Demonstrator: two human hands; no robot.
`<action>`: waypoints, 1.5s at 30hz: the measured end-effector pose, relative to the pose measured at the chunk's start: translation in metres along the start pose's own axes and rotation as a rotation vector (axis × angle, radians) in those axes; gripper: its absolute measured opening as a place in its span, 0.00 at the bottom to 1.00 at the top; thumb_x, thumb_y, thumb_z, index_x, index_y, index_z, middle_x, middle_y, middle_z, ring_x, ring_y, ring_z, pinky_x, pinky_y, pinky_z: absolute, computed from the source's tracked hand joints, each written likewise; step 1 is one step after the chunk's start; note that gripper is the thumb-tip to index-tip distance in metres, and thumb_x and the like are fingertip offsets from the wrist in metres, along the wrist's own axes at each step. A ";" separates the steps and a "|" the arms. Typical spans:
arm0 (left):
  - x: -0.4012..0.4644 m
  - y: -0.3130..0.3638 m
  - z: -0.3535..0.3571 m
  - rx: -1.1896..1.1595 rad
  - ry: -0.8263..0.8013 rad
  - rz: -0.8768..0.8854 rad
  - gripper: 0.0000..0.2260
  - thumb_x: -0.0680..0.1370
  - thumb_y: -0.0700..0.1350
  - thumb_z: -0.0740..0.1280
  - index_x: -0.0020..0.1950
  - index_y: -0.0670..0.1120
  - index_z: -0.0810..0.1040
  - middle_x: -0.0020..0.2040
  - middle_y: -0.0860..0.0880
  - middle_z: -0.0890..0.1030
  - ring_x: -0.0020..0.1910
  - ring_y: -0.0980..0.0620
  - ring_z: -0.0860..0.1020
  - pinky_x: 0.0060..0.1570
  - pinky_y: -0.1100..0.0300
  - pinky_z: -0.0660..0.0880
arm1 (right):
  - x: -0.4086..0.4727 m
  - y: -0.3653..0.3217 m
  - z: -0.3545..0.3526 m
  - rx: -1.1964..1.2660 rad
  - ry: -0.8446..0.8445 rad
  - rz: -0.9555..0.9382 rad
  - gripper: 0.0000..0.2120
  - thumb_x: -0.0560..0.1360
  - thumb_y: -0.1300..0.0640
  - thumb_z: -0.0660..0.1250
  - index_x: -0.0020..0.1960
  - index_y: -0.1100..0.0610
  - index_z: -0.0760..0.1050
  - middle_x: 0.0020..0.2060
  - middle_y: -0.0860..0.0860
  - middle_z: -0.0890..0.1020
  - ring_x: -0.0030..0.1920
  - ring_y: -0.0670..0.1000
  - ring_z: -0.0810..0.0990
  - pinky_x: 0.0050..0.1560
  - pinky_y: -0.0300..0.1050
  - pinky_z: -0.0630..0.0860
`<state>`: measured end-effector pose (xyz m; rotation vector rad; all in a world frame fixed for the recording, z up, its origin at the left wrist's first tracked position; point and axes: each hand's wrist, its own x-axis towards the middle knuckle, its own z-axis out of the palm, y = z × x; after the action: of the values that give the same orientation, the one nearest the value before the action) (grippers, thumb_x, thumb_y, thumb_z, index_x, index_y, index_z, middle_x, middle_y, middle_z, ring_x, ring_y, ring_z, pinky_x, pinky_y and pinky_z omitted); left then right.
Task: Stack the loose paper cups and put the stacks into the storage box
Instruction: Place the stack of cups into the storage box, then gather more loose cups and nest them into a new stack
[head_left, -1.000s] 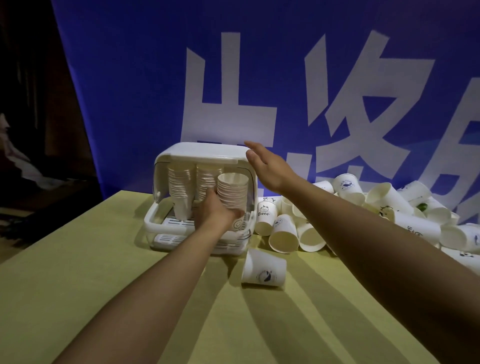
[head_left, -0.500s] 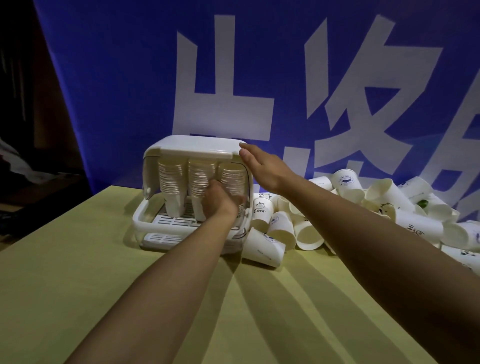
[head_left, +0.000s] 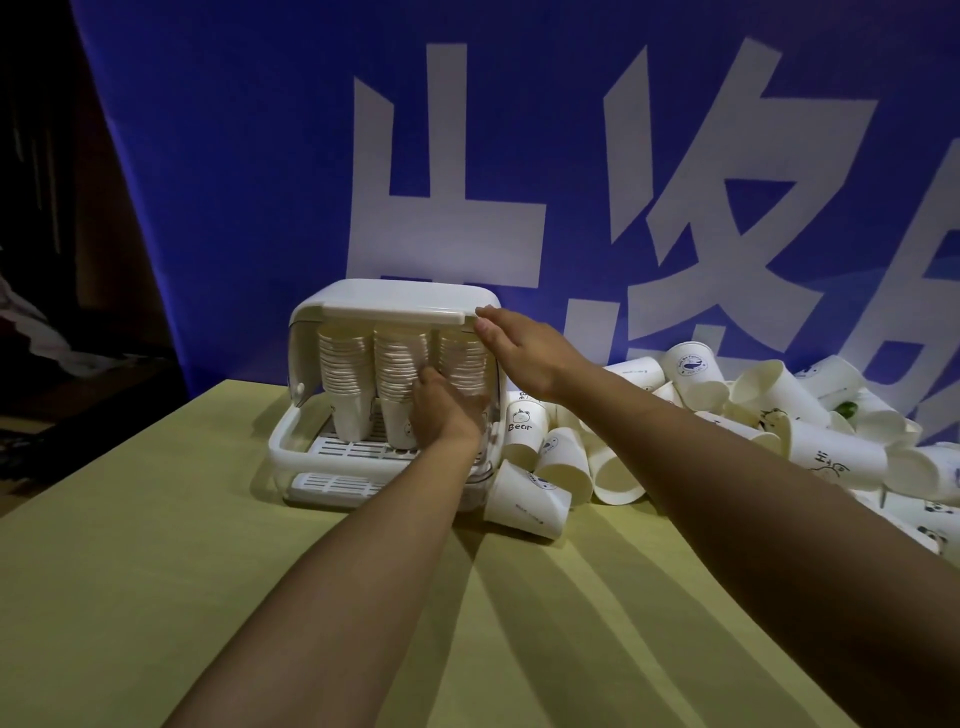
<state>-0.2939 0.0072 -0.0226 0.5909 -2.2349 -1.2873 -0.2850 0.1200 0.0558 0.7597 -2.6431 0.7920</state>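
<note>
- Behind the yellow counter (head_left: 156, 597), a blue banner (head_left: 234, 182) with large white characters is hung.
- At 12 o'clock a white storage box (head_left: 395, 296) is seen, three cup stacks upright inside.
- The right stack (head_left: 462, 358) is gripped by the left hand (head_left: 441, 410), fingers curled round it.
- The lid's right edge is touched by the right hand (head_left: 524, 353), fingers straight and together.
- Loose cups (head_left: 769, 405) are heaped at 2 o'clock.

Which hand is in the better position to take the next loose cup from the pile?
The right hand, probably. It rests open against the box lid, directly beside the cup pile. The left hand is inside the box, gripping the third stack.
</note>
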 end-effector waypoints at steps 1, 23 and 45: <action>0.000 0.000 0.000 0.008 -0.006 0.000 0.29 0.68 0.51 0.81 0.64 0.44 0.74 0.63 0.45 0.79 0.63 0.40 0.78 0.60 0.50 0.73 | 0.000 0.000 0.000 0.000 0.000 0.002 0.27 0.84 0.41 0.48 0.79 0.52 0.60 0.77 0.50 0.66 0.76 0.53 0.64 0.71 0.49 0.62; -0.094 -0.019 -0.066 -0.591 -0.205 0.246 0.12 0.76 0.41 0.75 0.49 0.57 0.77 0.48 0.59 0.81 0.35 0.58 0.74 0.39 0.65 0.75 | -0.079 0.009 -0.008 0.062 0.129 0.033 0.22 0.82 0.63 0.60 0.74 0.51 0.66 0.64 0.49 0.79 0.59 0.48 0.77 0.59 0.43 0.74; -0.122 -0.065 -0.077 -0.420 -0.647 0.200 0.24 0.64 0.63 0.75 0.58 0.64 0.74 0.56 0.56 0.79 0.51 0.52 0.81 0.47 0.42 0.83 | -0.184 0.028 0.046 0.298 0.190 0.105 0.38 0.73 0.48 0.75 0.77 0.45 0.59 0.66 0.46 0.74 0.60 0.42 0.75 0.56 0.37 0.75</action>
<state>-0.1439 -0.0026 -0.0704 -0.2389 -2.2921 -1.9595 -0.1541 0.1883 -0.0670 0.5840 -2.4402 1.2413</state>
